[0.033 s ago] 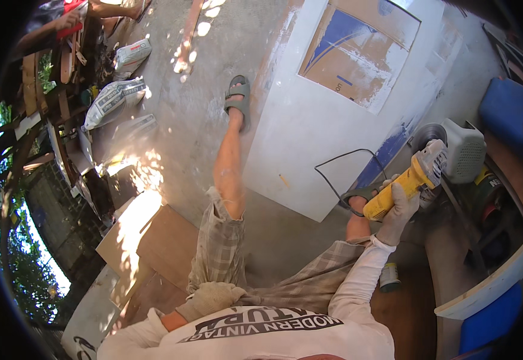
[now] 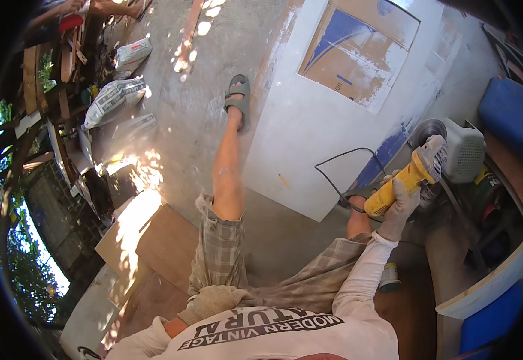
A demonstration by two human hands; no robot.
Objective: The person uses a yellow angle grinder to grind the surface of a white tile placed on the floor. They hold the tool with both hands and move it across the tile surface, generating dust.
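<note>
My right hand (image 2: 402,207), in a pale work glove, is wrapped round the yellow body of an angle grinder (image 2: 393,187). Its head points up and right, and the round disc (image 2: 428,132) is beside a grey-green perforated plastic thing (image 2: 465,150). Whether disc and plastic touch I cannot tell. A black cord (image 2: 339,157) loops out left of the grinder over a white panel. My left hand (image 2: 213,302), gloved too, rests on my plaid shorts (image 2: 219,255) at the lap; its fingers are not clear enough to read.
The large white panel (image 2: 291,150) with a cardboard-backed opening lies ahead. A blue container (image 2: 509,114) stands at right, above a curved pale board (image 2: 495,276). A small can (image 2: 389,277) is near my right leg. Filled sacks (image 2: 115,102) and wood scraps lie left. Another person's hand (image 2: 72,7) shows at top left.
My right hand and the grinder have shifted very slightly. My left knee has moved a little lower. The other person's hand and the red thing at top left have moved.
</note>
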